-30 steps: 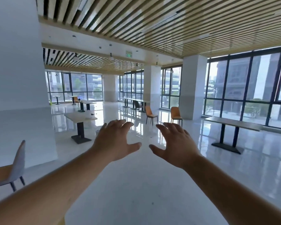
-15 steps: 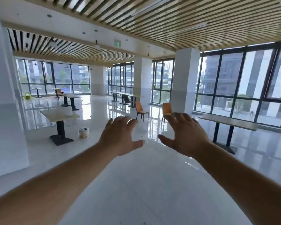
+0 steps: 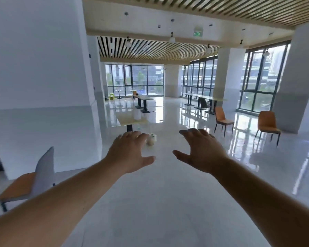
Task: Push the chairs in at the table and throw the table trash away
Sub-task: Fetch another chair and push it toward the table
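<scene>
My left hand (image 3: pixel 130 154) and my right hand (image 3: pixel 202 150) are stretched out in front of me, fingers spread, holding nothing. Ahead stands a small light-topped table (image 3: pixel 130 119) on a dark pedestal, partly hidden by my left hand. A small white bin with a bag (image 3: pixel 151 139) sits on the floor beside it, just past my left fingertips in the view. A grey-backed chair with an orange seat (image 3: pixel 32 180) stands near me at the lower left. Two orange chairs (image 3: pixel 223 120) (image 3: pixel 268 125) stand loose on the floor at the right.
A large white pillar (image 3: pixel 43 86) rises at the left, two more pillars (image 3: pixel 228 81) at the right by the windows. Further tables (image 3: pixel 144 100) (image 3: pixel 203 98) stand deeper in the hall. The glossy floor (image 3: pixel 168 202) stretches out in front of me.
The view has swung to the left: the pillar and the grey-backed chair are back at the left, and the table and bin now sit behind my hands. Both hands stay open and outstretched.
</scene>
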{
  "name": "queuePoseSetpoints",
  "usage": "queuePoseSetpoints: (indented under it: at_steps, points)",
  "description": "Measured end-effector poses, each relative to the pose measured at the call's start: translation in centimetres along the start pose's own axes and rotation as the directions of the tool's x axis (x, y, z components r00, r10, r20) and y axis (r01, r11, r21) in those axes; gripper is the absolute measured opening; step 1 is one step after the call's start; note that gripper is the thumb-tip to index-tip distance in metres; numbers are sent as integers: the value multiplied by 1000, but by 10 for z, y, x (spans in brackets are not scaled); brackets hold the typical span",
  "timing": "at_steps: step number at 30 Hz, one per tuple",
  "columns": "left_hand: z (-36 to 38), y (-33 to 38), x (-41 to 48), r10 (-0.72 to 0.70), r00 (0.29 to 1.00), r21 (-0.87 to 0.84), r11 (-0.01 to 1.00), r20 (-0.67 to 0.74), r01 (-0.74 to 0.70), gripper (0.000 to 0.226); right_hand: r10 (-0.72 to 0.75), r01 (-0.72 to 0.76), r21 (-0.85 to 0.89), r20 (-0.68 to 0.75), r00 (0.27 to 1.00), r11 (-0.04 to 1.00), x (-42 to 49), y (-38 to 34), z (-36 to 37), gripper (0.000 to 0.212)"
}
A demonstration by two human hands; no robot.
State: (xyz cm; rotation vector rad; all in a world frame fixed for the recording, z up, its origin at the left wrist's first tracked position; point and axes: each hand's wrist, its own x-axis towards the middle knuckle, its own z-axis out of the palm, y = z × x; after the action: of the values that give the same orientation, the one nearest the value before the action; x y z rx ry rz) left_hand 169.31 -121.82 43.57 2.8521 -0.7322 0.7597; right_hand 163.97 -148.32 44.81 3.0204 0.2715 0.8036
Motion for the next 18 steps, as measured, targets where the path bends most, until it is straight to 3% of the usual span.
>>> queuePoseSetpoints:
  at_steps: [9, 18]
  points:
    - [83, -213, 85, -309, 951, 127, 943, -13, 308, 91, -325, 325, 159, -28, 945, 932, 247, -101, 169, 84]
    - [169, -428, 199, -406, 912, 179, 903, 58, 390, 89, -432, 425, 147, 23, 901, 893, 481, -173, 302, 76]
